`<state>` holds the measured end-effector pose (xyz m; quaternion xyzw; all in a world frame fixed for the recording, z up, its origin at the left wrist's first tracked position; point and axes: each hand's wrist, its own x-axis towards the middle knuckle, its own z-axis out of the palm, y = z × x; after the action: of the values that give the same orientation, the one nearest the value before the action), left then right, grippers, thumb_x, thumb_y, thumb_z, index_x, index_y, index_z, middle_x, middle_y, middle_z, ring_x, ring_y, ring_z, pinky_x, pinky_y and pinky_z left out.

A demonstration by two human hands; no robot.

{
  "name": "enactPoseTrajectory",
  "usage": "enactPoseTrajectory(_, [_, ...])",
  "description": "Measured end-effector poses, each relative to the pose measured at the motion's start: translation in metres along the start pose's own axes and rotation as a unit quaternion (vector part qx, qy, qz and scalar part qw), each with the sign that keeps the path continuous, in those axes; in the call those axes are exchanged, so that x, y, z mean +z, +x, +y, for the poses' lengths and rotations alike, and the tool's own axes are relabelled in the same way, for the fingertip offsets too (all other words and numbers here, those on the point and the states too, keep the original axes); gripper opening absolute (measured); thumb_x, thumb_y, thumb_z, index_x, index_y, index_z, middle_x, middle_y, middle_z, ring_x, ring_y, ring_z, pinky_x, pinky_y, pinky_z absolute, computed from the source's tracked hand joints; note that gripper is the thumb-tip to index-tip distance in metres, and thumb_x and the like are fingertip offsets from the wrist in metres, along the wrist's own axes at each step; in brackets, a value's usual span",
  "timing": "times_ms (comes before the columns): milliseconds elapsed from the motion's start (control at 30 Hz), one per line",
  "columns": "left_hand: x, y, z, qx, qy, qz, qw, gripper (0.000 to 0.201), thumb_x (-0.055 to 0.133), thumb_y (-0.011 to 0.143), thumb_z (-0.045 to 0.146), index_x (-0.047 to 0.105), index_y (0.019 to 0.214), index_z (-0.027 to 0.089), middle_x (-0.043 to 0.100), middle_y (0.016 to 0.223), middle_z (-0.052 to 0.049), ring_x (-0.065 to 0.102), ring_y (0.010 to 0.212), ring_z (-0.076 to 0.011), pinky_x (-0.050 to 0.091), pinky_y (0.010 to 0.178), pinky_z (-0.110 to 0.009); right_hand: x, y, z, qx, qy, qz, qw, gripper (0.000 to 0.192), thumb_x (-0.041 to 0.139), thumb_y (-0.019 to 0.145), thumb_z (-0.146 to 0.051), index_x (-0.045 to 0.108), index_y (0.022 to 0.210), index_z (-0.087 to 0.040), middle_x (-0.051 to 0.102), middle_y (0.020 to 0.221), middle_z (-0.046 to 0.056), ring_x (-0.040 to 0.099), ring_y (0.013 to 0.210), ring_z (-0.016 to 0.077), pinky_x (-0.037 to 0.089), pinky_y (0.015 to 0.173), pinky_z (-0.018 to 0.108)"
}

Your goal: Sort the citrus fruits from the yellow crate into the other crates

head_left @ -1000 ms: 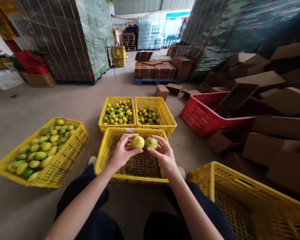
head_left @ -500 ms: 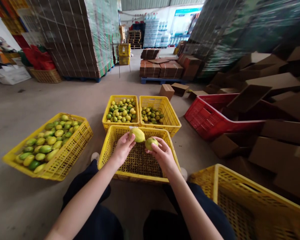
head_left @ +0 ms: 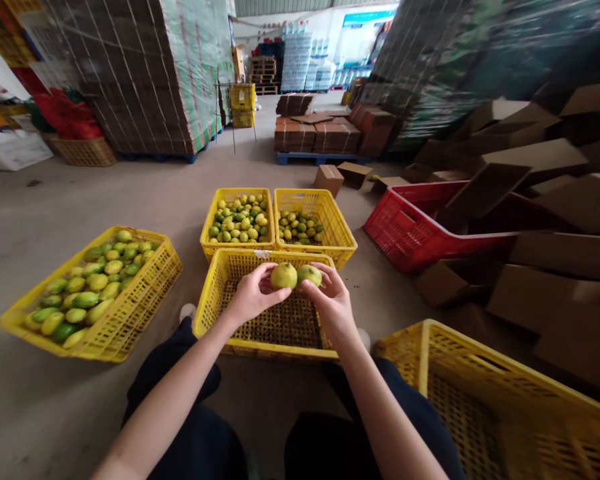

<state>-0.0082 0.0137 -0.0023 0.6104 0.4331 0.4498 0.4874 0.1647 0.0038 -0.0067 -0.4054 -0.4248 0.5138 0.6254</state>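
Forearms angled inward, the left hand (head_left: 250, 297) grips a yellow-green fruit (head_left: 284, 275) and the right hand (head_left: 333, 303) clasps a smaller fruit (head_left: 309, 274) (both partly hidden by fingers), side by side above the near yellow crate (head_left: 215, 300).

The crates at centre (head_left: 275, 303) and lower left (head_left: 130, 300) are yellow lattice; the crate at right (head_left: 405, 227) is red. The two held fruits (head_left: 284, 275) (head_left: 309, 274) are yellow-green, and the boxes at right (head_left: 545, 293) are plain brown.

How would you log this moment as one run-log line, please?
left hand: holds yellow fruit | right hand: holds greenish fruit | both above empty yellow crate
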Motion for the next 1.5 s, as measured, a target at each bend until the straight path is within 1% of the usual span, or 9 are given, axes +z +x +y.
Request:
enactPoseTrajectory(100, [-0.004, -0.003, 0.001, 0.061, 0.142, -0.012, 0.988, 0.053, 0.077, 0.071, 0.031, 0.06, 0.12, 0.018, 0.07, 0.111, -0.01, 0.068, 0.095, -0.0231, 0.055, 0.085, -0.039, -0.002, 0.001, 0.003, -0.013, -0.031, -0.005, 0.999, 0.045, 0.085, 0.063, -0.034, 0.064, 0.103, -0.028, 0.069, 0.099, 0.0, 0.066, 0.09, 0.0199, 0.052, 0.085, 0.036])
enactPoseTrajectory(200, [-0.006, -0.004, 0.002, 0.116, 0.191, -0.014, 0.975, 0.051, 0.078, 0.072, 0.029, 0.062, 0.12, 0.021, 0.068, 0.119, -0.009, 0.065, 0.106, -0.0239, 0.052, 0.093, -0.041, -0.003, 0.001, 0.003, -0.024, -0.039, -0.017, 0.999, 0.046, 0.086, 0.061, -0.032, 0.065, 0.102, -0.028, 0.069, 0.1, 0.0, 0.065, 0.091, 0.0202, 0.052, 0.085, 0.035])
enactPoseTrajectory(633, [-0.009, 0.0, -0.001, 0.194, 0.19, 0.018, 0.962, 0.049, 0.079, 0.074, 0.027, 0.06, 0.119, 0.022, 0.066, 0.118, -0.009, 0.063, 0.109, -0.0238, 0.052, 0.094, -0.043, -0.001, 0.0, -0.001, -0.046, -0.025, -0.056, 0.997, 0.044, 0.085, 0.062, -0.024, 0.066, 0.102, -0.029, 0.071, 0.099, 0.001, 0.065, 0.095, 0.0218, 0.052, 0.086, 0.038])
enactPoseTrajectory(800, [-0.009, 0.0, -0.005, 0.197, 0.173, 0.03, 0.964, 0.051, 0.079, 0.074, 0.028, 0.062, 0.121, 0.026, 0.055, 0.125, -0.01, 0.058, 0.115, -0.0249, 0.056, 0.086, -0.038, -0.003, 0.001, 0.0, -0.042, -0.015, -0.053, 0.998, 0.044, 0.086, 0.062, -0.022, 0.067, 0.101, -0.03, 0.07, 0.108, 0.0, 0.064, 0.097, 0.0203, 0.051, 0.088, 0.036])
enactPoseTrajectory(933, [-0.01, 0.0, -0.005, 0.203, 0.18, 0.041, 0.962, 0.051, 0.081, 0.072, 0.026, 0.064, 0.12, 0.028, 0.056, 0.116, -0.007, 0.059, 0.111, -0.023, 0.052, 0.095, -0.042, -0.003, 0.001, 0.0, -0.036, -0.02, -0.052, 0.998, 0.046, 0.086, 0.061, -0.024, 0.068, 0.103, -0.031, 0.07, 0.109, 0.0, 0.064, 0.099, 0.0215, 0.051, 0.09, 0.038])
enactPoseTrajectory(1033, [-0.009, 0.0, -0.003, 0.166, 0.133, 0.023, 0.977, 0.05, 0.081, 0.071, 0.028, 0.065, 0.118, 0.026, 0.059, 0.112, -0.006, 0.06, 0.105, -0.0218, 0.052, 0.093, -0.042, -0.003, 0.001, 0.0, -0.027, -0.026, -0.053, 0.998, 0.047, 0.086, 0.061, -0.026, 0.068, 0.104, -0.031, 0.07, 0.111, 0.001, 0.064, 0.1, 0.0226, 0.05, 0.091, 0.04])
enactPoseTrajectory(1167, [-0.006, 0.004, -0.003, 0.034, -0.026, 0.0, 0.999, 0.06, 0.086, 0.063, 0.037, 0.063, 0.116, 0.022, 0.063, 0.111, -0.008, 0.064, 0.095, -0.0198, 0.055, 0.085, -0.036, -0.004, 0.001, -0.002, -0.009, -0.012, -0.042, 0.999, 0.048, 0.085, 0.061, -0.029, 0.067, 0.105, -0.031, 0.071, 0.112, 0.0, 0.066, 0.099, 0.0223, 0.051, 0.091, 0.041])
enactPoseTrajectory(1333, [-0.005, 0.006, -0.004, -0.122, -0.206, -0.035, 0.97, 0.064, 0.084, 0.06, 0.054, 0.063, 0.105, 0.014, 0.07, 0.104, -0.011, 0.067, 0.089, -0.0188, 0.055, 0.082, -0.032, -0.004, 0.002, -0.005, 0.062, 0.059, -0.042, 0.995, 0.038, 0.077, 0.07, -0.043, 0.064, 0.102, -0.027, 0.071, 0.091, 0.0, 0.069, 0.071, 0.0187, 0.058, 0.069, 0.036])
enactPoseTrajectory(1500, [-0.004, 0.005, -0.005, -0.167, -0.263, -0.087, 0.946, 0.062, 0.07, 0.069, 0.068, 0.067, 0.094, 0.011, 0.073, 0.09, -0.015, 0.071, 0.082, -0.0224, 0.057, 0.081, -0.036, -0.002, 0.004, -0.004, 0.128, 0.064, -0.077, 0.987, 0.044, 0.063, 0.077, -0.063, 0.064, 0.082, -0.019, 0.069, 0.067, 0.005, 0.065, 0.053, 0.0175, 0.056, 0.052, 0.03])
